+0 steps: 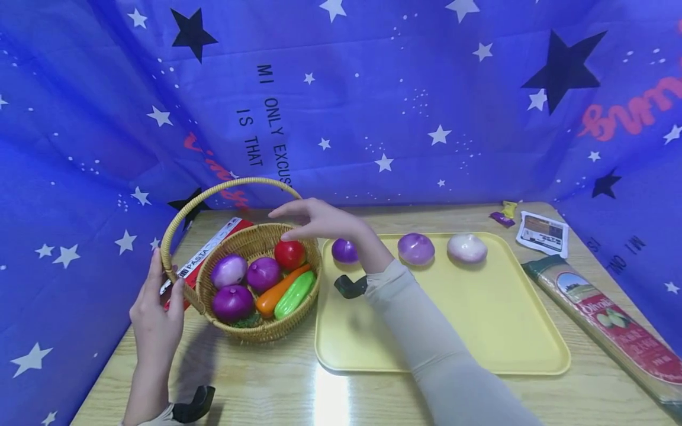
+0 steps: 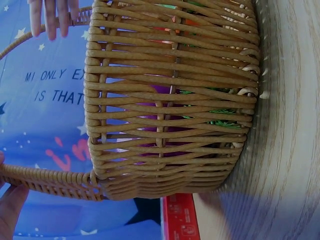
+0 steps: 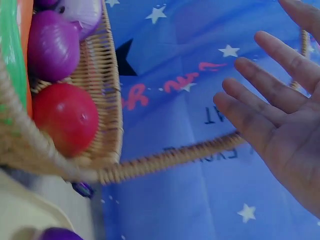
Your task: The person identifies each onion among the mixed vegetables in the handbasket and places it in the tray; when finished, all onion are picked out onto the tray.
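A wicker basket (image 1: pixel 266 337) stands left of the tray, holding several purple onions (image 1: pixel 232 303), a red tomato (image 1: pixel 290 254), an orange carrot (image 1: pixel 281 291) and a green cucumber (image 1: pixel 295 295). My left hand (image 1: pixel 157 319) pinches the left foot of its arched handle (image 1: pixel 229 184) between thumb and fingers; in the left wrist view the handle (image 2: pixel 50 182) runs between them. Beside the handle's right foot, above the tomato, is my right hand (image 1: pixel 319 220). Its fingers are extended and spread in the right wrist view, with the palm (image 3: pixel 295 145) showing and nothing held.
A yellow tray (image 1: pixel 453 319) carries a row of purple and white onions (image 1: pixel 416 249). Right of it lie a pasta packet (image 1: pixel 613 319), a white pouch (image 1: pixel 542 232) and small candies (image 1: pixel 502 219). A red pasta box (image 1: pixel 205 251) lies behind the basket. A blue star curtain (image 1: pixel 373 106) surrounds the table.
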{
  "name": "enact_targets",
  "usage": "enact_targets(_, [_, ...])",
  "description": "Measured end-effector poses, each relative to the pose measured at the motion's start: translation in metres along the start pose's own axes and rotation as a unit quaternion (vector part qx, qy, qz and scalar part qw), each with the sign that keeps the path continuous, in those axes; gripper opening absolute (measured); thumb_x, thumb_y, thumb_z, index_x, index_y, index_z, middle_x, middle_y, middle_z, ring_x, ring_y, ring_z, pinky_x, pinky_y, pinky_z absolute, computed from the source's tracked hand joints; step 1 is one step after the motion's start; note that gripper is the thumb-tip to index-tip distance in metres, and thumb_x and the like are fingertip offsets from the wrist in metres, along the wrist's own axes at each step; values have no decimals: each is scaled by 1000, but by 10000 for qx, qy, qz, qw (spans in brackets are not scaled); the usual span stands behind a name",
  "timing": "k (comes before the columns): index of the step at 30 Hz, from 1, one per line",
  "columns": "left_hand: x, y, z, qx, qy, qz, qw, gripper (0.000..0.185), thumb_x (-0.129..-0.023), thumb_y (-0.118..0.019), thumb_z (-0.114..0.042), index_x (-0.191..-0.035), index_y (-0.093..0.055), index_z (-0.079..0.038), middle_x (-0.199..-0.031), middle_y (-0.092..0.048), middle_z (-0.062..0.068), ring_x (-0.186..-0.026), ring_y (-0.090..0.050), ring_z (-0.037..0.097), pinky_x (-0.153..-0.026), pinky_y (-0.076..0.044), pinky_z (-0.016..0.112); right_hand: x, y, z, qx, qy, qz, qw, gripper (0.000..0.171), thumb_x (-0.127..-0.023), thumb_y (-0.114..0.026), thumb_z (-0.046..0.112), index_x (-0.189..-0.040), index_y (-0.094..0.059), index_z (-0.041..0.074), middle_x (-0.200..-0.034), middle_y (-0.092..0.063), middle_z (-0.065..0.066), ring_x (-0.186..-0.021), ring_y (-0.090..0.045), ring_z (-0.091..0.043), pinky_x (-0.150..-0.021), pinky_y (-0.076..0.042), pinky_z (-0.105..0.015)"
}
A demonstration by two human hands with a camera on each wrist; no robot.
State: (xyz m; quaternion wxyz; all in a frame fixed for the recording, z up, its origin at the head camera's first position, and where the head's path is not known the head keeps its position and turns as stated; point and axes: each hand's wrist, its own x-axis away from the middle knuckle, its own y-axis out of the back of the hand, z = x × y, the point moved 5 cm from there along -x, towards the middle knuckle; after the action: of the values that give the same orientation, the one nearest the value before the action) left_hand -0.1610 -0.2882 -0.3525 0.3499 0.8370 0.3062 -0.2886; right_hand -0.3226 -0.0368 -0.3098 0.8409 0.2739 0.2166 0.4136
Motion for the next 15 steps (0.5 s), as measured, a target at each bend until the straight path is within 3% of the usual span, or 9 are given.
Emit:
enact_targets(2, [0, 0, 1, 4, 15, 14, 10000, 70, -86, -58, 8, -145, -38, -26, -112, -64, 27, -104, -39, -27, -83, -39, -8, -10, -5, -2, -51, -66, 99, 9999, 54, -85, -69, 31, -135, -52, 17, -140, -52, 2, -131, -45, -13, -113, -41, -32])
enact_targets(15, [-2, 1, 2, 94, 54, -29, 9999, 67, -86, -59, 7, -144, -41, -22, -114, -64, 25, -105, -41, -24, -85, -42, -5, -53, -22, -7, -589, -23, 421, 9974, 53, -87, -67, 22, -135, -50, 7, -141, -51, -9, -135, -43, -20, -117, -36, -33])
